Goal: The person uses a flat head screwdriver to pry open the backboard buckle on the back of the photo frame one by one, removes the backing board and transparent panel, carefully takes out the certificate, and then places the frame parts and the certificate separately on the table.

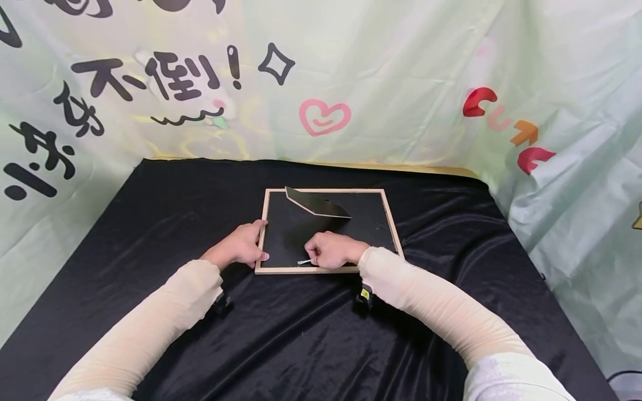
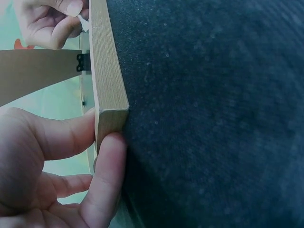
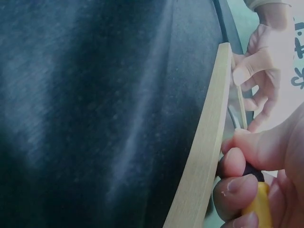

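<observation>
A picture frame (image 1: 281,271) with a pale wooden border lies face down on the black cloth, its black backing up. From that backing a hinged easel stand (image 1: 321,205) sticks up at a slant; its black hinge (image 2: 83,62) shows in the left wrist view. My left hand (image 1: 241,244) grips the frame's near left corner between thumb and fingers. Over the near edge, my right hand (image 1: 332,249) holds a screwdriver with a yellow and black handle (image 3: 261,205). Its flat metal tip (image 1: 303,262) points left, low along the inside of the near border.
Black cloth (image 1: 200,345) with loose folds covers the table. Behind it hangs a pale green printed curtain (image 1: 401,83), which also runs down both sides. Small dark marks show on the backing's right part.
</observation>
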Tool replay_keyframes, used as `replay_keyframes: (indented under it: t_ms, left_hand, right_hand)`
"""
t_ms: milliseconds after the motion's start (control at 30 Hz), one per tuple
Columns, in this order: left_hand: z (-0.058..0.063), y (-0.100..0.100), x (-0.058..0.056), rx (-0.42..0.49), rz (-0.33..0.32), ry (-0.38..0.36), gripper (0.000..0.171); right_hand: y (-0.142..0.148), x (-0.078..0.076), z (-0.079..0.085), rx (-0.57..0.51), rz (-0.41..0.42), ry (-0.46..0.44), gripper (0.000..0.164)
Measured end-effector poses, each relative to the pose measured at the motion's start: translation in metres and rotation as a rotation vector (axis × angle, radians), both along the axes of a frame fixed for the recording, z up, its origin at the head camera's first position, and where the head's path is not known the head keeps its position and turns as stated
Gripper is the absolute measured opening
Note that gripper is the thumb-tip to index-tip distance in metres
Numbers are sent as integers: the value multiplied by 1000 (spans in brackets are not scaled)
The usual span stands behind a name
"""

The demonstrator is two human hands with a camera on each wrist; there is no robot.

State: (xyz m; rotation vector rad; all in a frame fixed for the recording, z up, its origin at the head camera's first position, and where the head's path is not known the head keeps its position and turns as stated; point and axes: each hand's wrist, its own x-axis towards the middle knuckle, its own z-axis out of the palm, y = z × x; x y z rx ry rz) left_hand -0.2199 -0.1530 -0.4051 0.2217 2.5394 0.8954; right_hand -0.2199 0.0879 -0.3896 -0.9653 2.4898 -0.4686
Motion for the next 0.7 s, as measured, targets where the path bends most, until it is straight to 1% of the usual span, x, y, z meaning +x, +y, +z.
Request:
replay_keyframes:
  t_ms: [267,400,467,600,700]
  left_hand:
    - [-2,-1,0,17,4,-1,86]
    - [-3,-2,0,20,5,-3,86]
    - [-2,-2,0,23,8,7,86]
    - [-2,-3,0,31,9,8,86]
    - [-3,-3,0,32,3,6,86]
  right_hand:
    - [4,-1,-4,-74,30,-28,31]
    - [4,2,-6,-68,51,-25,30]
    - [4,3,-6,-86,51,-24,30]
    - [4,4,-4,-98,-1,-2,30]
    - [2,5,0,-22,-53,40,29]
